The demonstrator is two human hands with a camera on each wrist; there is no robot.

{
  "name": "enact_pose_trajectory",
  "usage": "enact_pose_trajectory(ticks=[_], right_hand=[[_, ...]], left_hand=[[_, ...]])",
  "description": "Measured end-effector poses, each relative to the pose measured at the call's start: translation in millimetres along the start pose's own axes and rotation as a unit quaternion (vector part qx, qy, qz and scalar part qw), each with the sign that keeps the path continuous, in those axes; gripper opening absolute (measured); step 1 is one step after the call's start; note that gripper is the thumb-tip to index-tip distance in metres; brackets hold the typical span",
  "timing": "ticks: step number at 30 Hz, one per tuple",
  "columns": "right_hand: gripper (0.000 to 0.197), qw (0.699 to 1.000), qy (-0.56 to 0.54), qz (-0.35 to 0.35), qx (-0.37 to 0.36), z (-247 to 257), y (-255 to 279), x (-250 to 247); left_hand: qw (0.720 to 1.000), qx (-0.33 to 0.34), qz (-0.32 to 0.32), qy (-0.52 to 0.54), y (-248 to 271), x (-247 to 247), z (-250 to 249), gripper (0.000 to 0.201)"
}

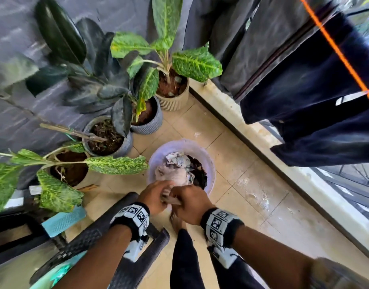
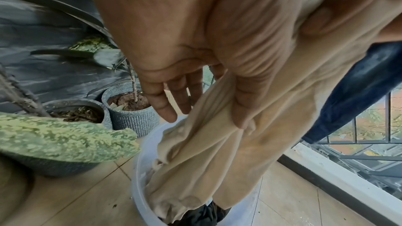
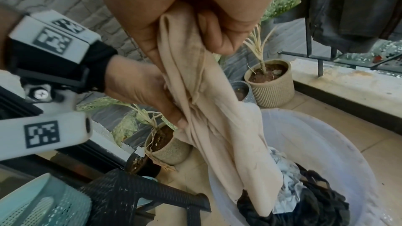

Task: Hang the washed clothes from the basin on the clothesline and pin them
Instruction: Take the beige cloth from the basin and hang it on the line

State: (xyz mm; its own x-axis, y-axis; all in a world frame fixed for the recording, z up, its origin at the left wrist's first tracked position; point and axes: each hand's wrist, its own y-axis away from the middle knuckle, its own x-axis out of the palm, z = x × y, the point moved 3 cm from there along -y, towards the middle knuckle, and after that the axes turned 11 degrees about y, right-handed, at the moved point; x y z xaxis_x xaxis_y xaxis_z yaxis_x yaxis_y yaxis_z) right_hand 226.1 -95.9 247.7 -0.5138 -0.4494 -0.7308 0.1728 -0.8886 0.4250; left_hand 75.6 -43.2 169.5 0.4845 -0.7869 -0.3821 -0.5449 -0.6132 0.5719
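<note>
Head view: looking straight down at a tiled balcony floor (image 1: 252, 174). At lower centre, the left hand (image 1: 153, 197) and right hand (image 1: 190, 205) meet over the near rim of a pale translucent basin (image 1: 209, 163), both bunched into a beige garment (image 1: 175, 174) that lies on top of the heap of washed clothes. Potted plants (image 1: 171, 88) crowd the upper left of the frame. At upper right an orange clothesline (image 1: 337, 51) runs diagonally, with dark hung clothes (image 1: 304, 90) already draped over it, so part of the job looks done.

Left wrist view: the left hand's grip is only partly closed. The thumb presses a fold of the beige garment, which stretches down in a taut rope to the basin at the bottom of the frame, while the fingers (image 2: 169, 107) hang straight and loose beside the cloth. The hold seems meant to steady and gather the cloth rather than carry it.

Right wrist view: the right hand's grip is clamped on the garment's top edge at upper centre, fingers curled tight around a bunched fold, likely taking the wet weight. The left hand pinches the cloth just below. The garment's tail still rests on a dark garment (image 3: 315, 204) and a light blue one (image 3: 287, 186) inside the basin at lower right. No pegs are visible.
</note>
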Motion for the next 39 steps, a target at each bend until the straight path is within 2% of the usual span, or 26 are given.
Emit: enact_pose_trajectory(ticks=[3, 4, 6, 8, 10, 12, 15, 18, 20, 22, 26, 28, 32, 34, 37, 39], right_hand=[[0.021, 1.0, 0.005, -0.023, -0.02, 0, 17, -9], [0.021, 0.999, 0.008, -0.027, -0.024, -1, 23, -11], [0.023, 0.999, 0.008, -0.034, -0.023, -4, 31, -13], [0.022, 0.999, 0.002, -0.046, -0.018, -7, 39, -16], [0.02, 0.998, -0.014, -0.064, -0.008, -10, 43, -20], [0.027, 0.997, -0.03, -0.071, 0.005, -13, 46, -23], [0.032, 0.998, -0.01, -0.054, 0.009, -17, 47, -26], [0.026, 0.998, 0.036, -0.024, -0.039, -9, 51, -34], [0.033, 0.996, 0.051, -0.023, -0.063, -3, 54, -42], [0.042, 0.996, 0.039, -0.049, -0.057, 1, 53, -53], [0.031, 0.987, -0.001, -0.154, -0.045, 5, 39, -77], [0.034, 0.98, -0.032, -0.191, -0.048, 13, 32, -89], [0.047, 0.971, -0.081, -0.21, -0.079, 35, 17, -119], [0.05, 0.973, -0.099, -0.183, -0.103, 47, 7, -132], [0.055, 0.98, -0.147, -0.064, -0.122, 69, -5, -147], [0.054, 0.988, -0.103, 0.006, -0.116, 84, -6, -153]], left_hand=[[0.999, -0.033, 0.007, 0.004, 6, 2, 5, 0.068], [0.999, -0.054, 0.004, 0.01, 7, 3, 9, 0.062], [0.996, -0.094, -0.004, 0.0, 12, 4, 14, 0.036], [0.995, -0.102, -0.011, -0.002, 18, 4, 9, 0.019], [0.993, -0.103, -0.041, 0.033, 24, 0, -5, 0.018], [0.985, -0.103, -0.083, 0.106, 28, -11, -24, 0.017], [0.977, -0.066, -0.126, 0.159, 33, -33, -60, 0.022], [0.985, -0.03, -0.145, 0.085, 45, -54, -99, 0.031], [0.986, 0.011, -0.159, 0.055, 55, -69, -125, 0.031], [0.985, 0.053, -0.161, 0.036, 64, -82, -146, 0.023], [0.979, 0.147, -0.139, -0.029, 87, -97, -181, 0.026], [0.973, 0.185, -0.133, -0.02, 100, -106, -200, 0.029], [0.964, 0.239, -0.118, 0.018, 125, -130, -234, 0.029], [0.958, 0.259, -0.112, 0.043, 140, -143, -251, 0.028], [0.948, 0.278, -0.132, 0.077, 158, -161, -262, 0.028], [0.943, 0.283, -0.144, 0.103, 167, -168, -261, 0.031]])
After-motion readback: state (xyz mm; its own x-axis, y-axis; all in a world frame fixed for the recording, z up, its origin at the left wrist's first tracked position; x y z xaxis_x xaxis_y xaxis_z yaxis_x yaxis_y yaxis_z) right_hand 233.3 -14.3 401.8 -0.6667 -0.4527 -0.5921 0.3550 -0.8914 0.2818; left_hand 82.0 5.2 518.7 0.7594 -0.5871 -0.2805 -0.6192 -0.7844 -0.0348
